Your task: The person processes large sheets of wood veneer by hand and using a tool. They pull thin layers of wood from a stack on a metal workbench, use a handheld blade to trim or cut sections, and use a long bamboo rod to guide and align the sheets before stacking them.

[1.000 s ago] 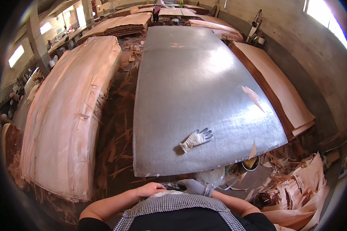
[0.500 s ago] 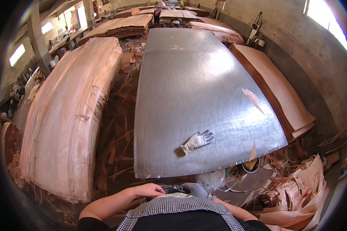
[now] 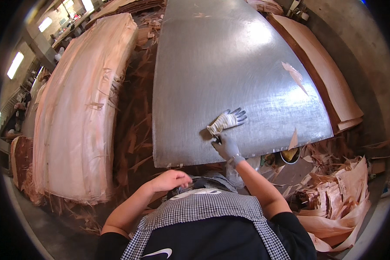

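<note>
Metal table (image 3: 229, 60), striped grey glove (image 3: 226, 121)

Head view: single wide fisheye, worn on the person's head, looking steeply down and forward. Near edge: own chest and forearms. Centre: grey metal counter (image 3: 229, 65) running far. Left: veneer stack (image 3: 82, 112). Straight edges bend toward the dark rim.
</note>
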`<state>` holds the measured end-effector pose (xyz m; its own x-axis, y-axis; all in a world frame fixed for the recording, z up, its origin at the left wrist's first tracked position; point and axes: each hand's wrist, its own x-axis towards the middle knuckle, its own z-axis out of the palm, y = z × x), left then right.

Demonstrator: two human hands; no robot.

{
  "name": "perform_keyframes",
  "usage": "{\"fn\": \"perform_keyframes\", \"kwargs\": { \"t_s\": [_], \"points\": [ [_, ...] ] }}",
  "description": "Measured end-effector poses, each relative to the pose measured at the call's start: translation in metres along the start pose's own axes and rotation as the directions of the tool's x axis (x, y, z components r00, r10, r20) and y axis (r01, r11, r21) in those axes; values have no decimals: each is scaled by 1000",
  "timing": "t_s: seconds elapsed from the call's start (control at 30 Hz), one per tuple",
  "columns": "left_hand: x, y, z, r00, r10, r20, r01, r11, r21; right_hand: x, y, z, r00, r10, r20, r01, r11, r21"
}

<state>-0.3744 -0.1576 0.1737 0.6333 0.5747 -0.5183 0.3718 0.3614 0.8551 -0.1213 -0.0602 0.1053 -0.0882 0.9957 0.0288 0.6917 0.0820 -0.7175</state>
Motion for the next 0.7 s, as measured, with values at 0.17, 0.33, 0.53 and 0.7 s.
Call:
{"fn": "perform_keyframes", "kwargs": {
  "t_s": [0.17, 0.33, 0.53, 0.7],
  "points": [
    [21, 10, 20, 919, 236, -315, -95, 910, 405, 60, 30, 43, 999, -39, -2, 38, 988, -148],
    [17, -16, 38, 902, 118, -416, -85, 992, 97, 63, 35, 63, 989, -50, 142, 67, 991, -120],
    [14, -43, 55, 744, 119, -658, -317, 930, -189, 13, -48, 73, 944, -311, 114, 313, 950, -2],
    [-19, -67, 68, 743, 1, -669, -217, 946, -239, 58, -2, 54, 980, -191, 63, 201, 921, -333]
  ]
}}
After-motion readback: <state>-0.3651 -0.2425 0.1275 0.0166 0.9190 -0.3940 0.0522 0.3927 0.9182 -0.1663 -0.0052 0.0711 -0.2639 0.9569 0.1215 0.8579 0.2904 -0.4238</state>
